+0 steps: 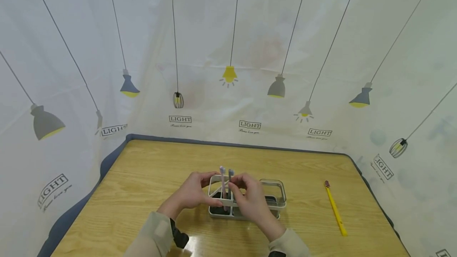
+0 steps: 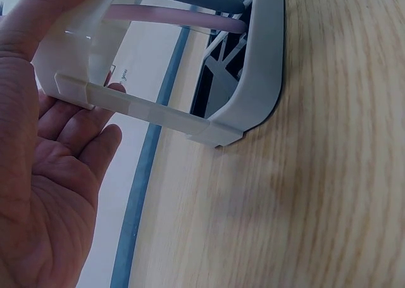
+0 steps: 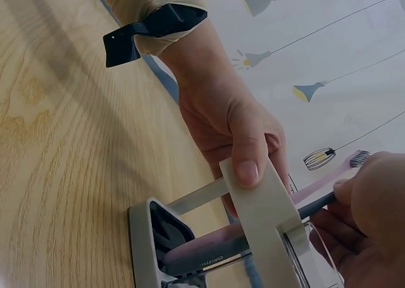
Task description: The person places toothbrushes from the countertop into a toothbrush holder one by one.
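Observation:
A white toothbrush holder [image 1: 220,215] with a raised upper frame stands on the table. My left hand [image 1: 192,191] grips the frame's left end, thumb on the front, as the right wrist view shows; in the left wrist view its other fingers [image 2: 95,136] lie behind. Two toothbrushes stand in the holder's left part: a pink toothbrush [image 3: 319,180] and a dark grey toothbrush [image 3: 212,255], their handles down in the base. Just under its head, the grey one is pinched between thumb and fingers of my right hand [image 1: 252,199]. That hand hides part of the holder's middle.
A clear, see-through cup [image 1: 284,194] sits at the holder's right end. Farther right, a yellow toothbrush [image 1: 335,209] lies on the wooden table [image 1: 153,169]. A white curtain [image 1: 207,102] printed with lamps hangs behind and at both sides.

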### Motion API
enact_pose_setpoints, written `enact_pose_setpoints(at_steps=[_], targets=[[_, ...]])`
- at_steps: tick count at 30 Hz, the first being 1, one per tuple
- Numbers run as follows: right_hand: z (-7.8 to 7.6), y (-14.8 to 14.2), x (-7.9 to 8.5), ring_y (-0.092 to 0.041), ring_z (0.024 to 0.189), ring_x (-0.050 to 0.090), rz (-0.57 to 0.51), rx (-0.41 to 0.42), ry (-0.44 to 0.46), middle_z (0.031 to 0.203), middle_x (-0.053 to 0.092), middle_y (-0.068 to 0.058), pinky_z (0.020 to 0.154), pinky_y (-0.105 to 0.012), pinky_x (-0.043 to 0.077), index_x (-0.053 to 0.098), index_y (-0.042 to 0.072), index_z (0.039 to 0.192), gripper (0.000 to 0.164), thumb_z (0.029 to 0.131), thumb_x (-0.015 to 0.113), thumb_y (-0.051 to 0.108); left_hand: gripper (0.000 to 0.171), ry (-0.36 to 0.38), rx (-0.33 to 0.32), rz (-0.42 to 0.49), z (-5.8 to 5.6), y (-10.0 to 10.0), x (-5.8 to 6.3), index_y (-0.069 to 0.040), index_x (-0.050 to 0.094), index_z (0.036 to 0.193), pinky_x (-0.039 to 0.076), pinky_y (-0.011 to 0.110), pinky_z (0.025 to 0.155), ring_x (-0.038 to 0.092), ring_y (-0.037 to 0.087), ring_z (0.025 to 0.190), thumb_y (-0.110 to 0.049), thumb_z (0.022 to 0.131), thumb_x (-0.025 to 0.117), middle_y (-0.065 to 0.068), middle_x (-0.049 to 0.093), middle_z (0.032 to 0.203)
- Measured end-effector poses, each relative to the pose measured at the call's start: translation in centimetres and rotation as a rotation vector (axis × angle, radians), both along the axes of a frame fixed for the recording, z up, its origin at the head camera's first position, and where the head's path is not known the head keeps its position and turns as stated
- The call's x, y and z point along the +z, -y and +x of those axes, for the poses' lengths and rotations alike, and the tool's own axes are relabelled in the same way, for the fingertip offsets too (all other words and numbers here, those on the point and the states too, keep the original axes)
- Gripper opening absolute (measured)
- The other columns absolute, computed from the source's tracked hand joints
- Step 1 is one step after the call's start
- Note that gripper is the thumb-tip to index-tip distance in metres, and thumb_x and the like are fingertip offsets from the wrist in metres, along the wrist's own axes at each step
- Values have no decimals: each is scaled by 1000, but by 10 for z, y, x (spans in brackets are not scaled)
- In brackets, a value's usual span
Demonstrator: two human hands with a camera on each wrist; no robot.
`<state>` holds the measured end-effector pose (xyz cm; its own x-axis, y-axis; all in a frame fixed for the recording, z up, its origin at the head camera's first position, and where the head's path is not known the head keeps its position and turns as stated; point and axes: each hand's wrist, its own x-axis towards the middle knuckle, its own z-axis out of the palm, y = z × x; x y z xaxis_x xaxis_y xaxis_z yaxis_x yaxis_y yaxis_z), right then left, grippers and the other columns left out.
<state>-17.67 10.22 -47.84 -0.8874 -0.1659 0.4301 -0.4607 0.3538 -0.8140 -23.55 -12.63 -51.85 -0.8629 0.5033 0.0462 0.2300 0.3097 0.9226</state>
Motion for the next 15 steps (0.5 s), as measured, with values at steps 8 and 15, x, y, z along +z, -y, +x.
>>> enact_pose_setpoints(at_steps=[8,15], targets=[[0,-4,-1,-17,88,71,8,8,22,95,71,0,83,-41,63,72,5,101,9,97,75,-2,93,13,-2,6,0,0,0,-8,59,150,43,52,114,53,36,141,-35,72,101,14,56,153],[1,-12,2,-15,90,71,23,-43,75,95,72,3,84,-37,61,74,7,102,7,98,77,3,95,9,-9,-6,0,1,0,-5,57,152,44,52,114,54,36,140,-35,73,101,17,55,153]])
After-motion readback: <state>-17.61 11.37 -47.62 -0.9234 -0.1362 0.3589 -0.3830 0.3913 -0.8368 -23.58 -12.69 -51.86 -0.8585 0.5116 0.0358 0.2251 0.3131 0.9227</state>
